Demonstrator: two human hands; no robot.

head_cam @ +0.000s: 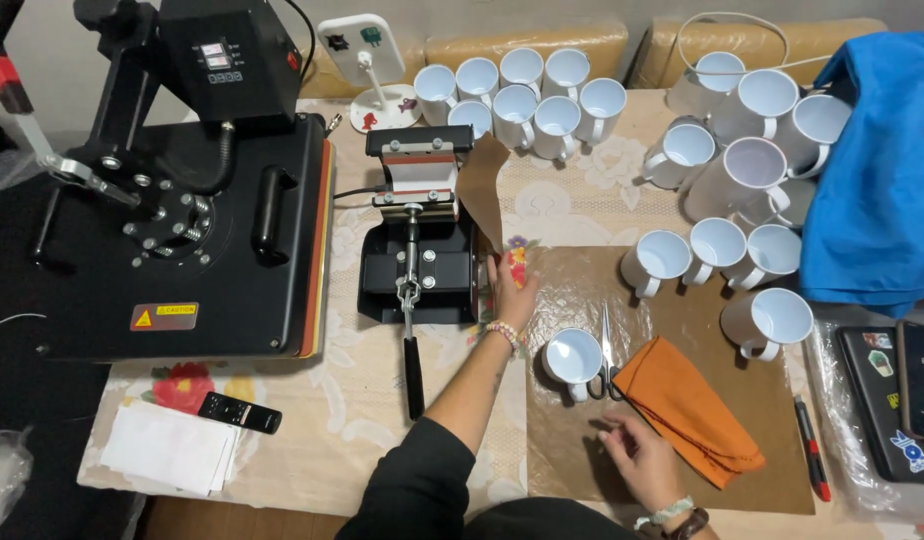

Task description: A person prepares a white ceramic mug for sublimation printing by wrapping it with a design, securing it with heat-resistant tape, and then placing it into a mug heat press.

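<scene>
A: Left hand point(512, 290) is reaching to the mug press point(419, 235), fingers closing around a printed mug point(517, 262) at the press's right side, next to the brown paper sheet point(482, 190) sticking up there.

B: Right hand?

A: Right hand point(637, 455) is resting flat and half open on the brown mat point(682, 310), holding nothing, fingertips near the orange cloth point(687, 405). Probably bracing.

B: Tools?

A: Scissors point(604, 355) are lying beside a blank white mug point(572, 357), both within the right hand's reach. More blank mugs point(522, 95) are sitting grouped at the back, well apart from the press. Flat heat press point(182, 200) is sitting left, untouched.
</scene>
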